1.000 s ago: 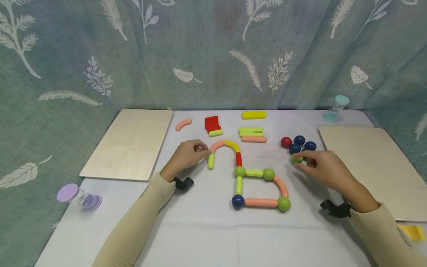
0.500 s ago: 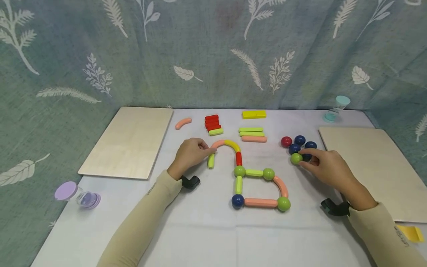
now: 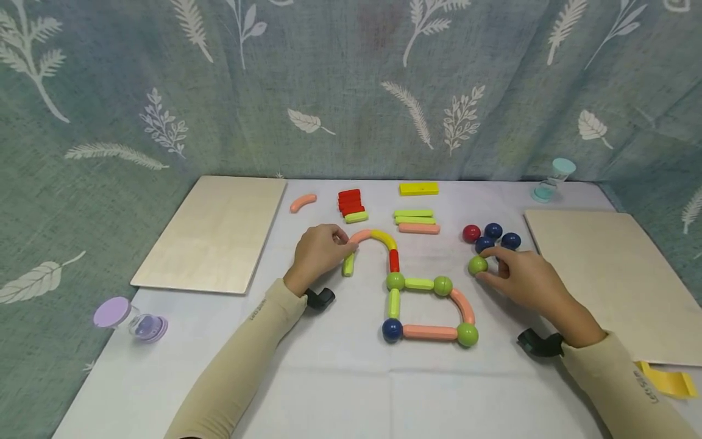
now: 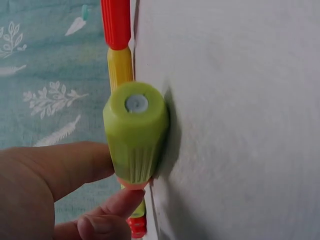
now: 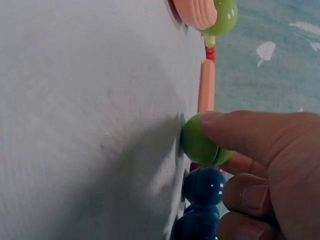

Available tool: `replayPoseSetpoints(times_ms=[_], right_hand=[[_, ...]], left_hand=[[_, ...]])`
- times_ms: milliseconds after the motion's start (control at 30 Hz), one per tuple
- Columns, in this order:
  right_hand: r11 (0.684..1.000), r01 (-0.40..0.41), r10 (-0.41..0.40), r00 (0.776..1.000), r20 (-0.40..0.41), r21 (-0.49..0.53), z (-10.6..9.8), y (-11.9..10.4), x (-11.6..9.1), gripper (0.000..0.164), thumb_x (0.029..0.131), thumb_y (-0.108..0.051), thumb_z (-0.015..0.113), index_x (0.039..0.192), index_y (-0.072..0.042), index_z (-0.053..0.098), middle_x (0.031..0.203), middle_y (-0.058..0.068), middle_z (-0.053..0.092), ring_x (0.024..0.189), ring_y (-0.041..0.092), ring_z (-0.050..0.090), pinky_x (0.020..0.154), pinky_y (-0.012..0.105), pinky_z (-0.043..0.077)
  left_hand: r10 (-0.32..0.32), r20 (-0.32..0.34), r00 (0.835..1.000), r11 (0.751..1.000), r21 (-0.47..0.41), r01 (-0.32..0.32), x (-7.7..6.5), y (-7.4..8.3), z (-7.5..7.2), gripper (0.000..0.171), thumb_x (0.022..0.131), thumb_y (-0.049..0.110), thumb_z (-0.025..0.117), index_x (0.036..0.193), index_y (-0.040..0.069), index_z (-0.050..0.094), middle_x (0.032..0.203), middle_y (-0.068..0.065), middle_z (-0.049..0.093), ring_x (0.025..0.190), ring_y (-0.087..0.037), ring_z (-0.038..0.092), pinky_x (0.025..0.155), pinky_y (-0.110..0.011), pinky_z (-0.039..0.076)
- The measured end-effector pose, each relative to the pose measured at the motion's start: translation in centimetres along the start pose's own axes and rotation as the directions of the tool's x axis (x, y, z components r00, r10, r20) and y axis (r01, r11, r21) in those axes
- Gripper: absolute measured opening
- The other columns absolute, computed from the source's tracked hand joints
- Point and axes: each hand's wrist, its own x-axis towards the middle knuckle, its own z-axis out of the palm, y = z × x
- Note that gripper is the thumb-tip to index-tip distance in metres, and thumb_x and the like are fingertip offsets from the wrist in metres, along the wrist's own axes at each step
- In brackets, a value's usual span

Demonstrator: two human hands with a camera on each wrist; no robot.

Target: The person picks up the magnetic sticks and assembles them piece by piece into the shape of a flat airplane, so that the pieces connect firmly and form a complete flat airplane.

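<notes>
My right hand pinches a green ball between thumb and fingers, just in front of the blue balls. In the right wrist view this ball sits close against the white cloth. My left hand pinches a curved salmon rod by its left end, where a short green rod joins it. The green rod's end, with a grey disc, faces the left wrist camera. From the salmon rod the chain runs through a yellow curve and a red rod to a closed loop of rods and balls.
Loose red rods, green rods, a yellow block and a curved salmon rod lie at the back. Wooden boards flank the table, left and right. Purple and teal sand timers stand near the edges.
My right hand has drawn the green ball slightly left, away from the blue balls. My left hand has shifted a little right along the curved salmon rod; the loop stays put.
</notes>
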Motion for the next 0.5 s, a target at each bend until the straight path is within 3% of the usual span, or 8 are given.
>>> replayPoseSetpoints(times_ms=[200, 300, 500], right_hand=[[1.000, 0.018, -0.018, 1.000, 0.004, 0.021, -0.2, -0.8, -0.2, 0.038, 0.080, -0.036, 0.073, 0.107, -0.012, 0.063, 0.061, -0.001, 0.047, 0.050, 0.014, 0.041, 0.044, 0.029, 0.032], [0.997, 0.069, -0.069, 0.997, -0.020, 0.028, -0.5, -1.5, -0.2, 0.035, 0.080, -0.036, 0.073, 0.105, -0.013, 0.064, 0.060, -0.003, 0.046, 0.049, 0.013, 0.039, 0.044, 0.028, 0.031], [0.979, 0.197, -0.195, 0.980, -0.035, 0.059, -1.3, -5.9, 0.4, 0.036, 0.079, -0.043, 0.072, 0.105, -0.020, 0.063, 0.056, -0.008, 0.043, 0.044, 0.010, 0.036, 0.041, 0.026, 0.029]], left_hand=[[-0.057, 0.006, 0.998, 0.998, -0.026, 0.057, -0.1, 0.4, 0.0, 0.023, 0.077, 0.038, 0.074, 0.076, 0.017, 0.065, 0.064, 0.001, 0.058, 0.057, -0.019, 0.052, 0.051, -0.031, 0.039], [-0.082, 0.017, 0.997, 0.996, -0.033, 0.082, 0.0, 0.7, 0.1, 0.023, 0.076, 0.036, 0.074, 0.075, 0.016, 0.064, 0.064, -0.001, 0.058, 0.057, -0.019, 0.053, 0.051, -0.031, 0.040], [-0.110, 0.027, 0.994, 0.994, -0.008, 0.110, 0.4, 1.0, -0.1, 0.022, 0.074, 0.035, 0.074, 0.073, 0.016, 0.063, 0.065, -0.002, 0.058, 0.058, -0.020, 0.054, 0.052, -0.032, 0.040]])
